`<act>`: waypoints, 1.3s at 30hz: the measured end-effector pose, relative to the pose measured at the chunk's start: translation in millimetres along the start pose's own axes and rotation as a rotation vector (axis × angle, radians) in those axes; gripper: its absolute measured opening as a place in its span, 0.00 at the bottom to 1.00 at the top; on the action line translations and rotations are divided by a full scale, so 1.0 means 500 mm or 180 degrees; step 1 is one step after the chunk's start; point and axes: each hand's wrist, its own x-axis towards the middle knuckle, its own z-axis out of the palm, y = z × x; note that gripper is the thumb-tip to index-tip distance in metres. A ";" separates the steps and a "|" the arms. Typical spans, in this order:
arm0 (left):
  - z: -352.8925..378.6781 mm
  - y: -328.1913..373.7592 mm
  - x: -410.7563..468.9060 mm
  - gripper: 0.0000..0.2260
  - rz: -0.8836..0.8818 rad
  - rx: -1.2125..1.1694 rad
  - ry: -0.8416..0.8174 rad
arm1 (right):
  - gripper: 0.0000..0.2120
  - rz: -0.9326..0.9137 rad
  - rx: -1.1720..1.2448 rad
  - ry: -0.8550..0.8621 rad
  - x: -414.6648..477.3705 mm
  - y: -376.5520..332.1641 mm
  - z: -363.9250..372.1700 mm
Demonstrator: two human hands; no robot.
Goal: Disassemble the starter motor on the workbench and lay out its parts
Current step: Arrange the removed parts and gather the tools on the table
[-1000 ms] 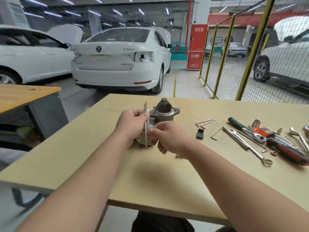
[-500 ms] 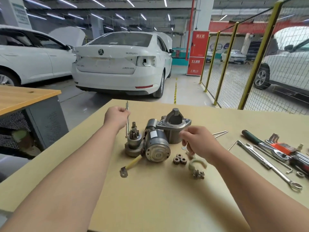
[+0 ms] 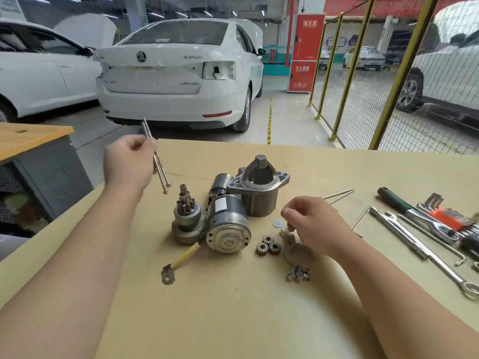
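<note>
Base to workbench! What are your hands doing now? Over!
Left hand grips two long bolts, raised. Right hand curled by washer, hold unclear. Motor body, pinion drive, nose housing, three small gears laid out. Nothing blocking.

The person's 2 forearms were bare along their whole visible length. The left hand [image 3: 129, 161] and the right hand [image 3: 313, 224] were bare too. Each arm looked broad near the camera and narrowed toward the wrist.

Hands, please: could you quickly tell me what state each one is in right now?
Left hand: grips two long bolts.
Right hand: fingers curled; whether they pinch anything cannot be told.
</note>
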 end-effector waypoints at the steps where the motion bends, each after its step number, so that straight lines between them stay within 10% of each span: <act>1: -0.020 0.032 -0.043 0.03 0.0307 -0.0109 -0.0099 | 0.10 0.0007 -0.0100 -0.0017 -0.004 -0.002 0.002; 5: 0.043 0.081 -0.259 0.03 0.0798 0.0757 -0.1556 | 0.09 0.0085 -0.0063 0.0081 -0.021 -0.010 0.000; 16: 0.165 0.081 -0.317 0.05 0.1563 0.3323 -0.1675 | 0.08 0.0035 0.0032 0.0239 -0.081 0.041 -0.040; 33: 0.217 0.128 -0.339 0.15 0.0135 0.1070 -0.2029 | 0.09 0.0254 0.1585 -0.0403 -0.068 0.039 -0.061; 39: 0.211 0.121 -0.374 0.16 0.0633 0.1076 -0.1986 | 0.07 0.0536 0.1201 -0.0090 -0.065 0.056 -0.084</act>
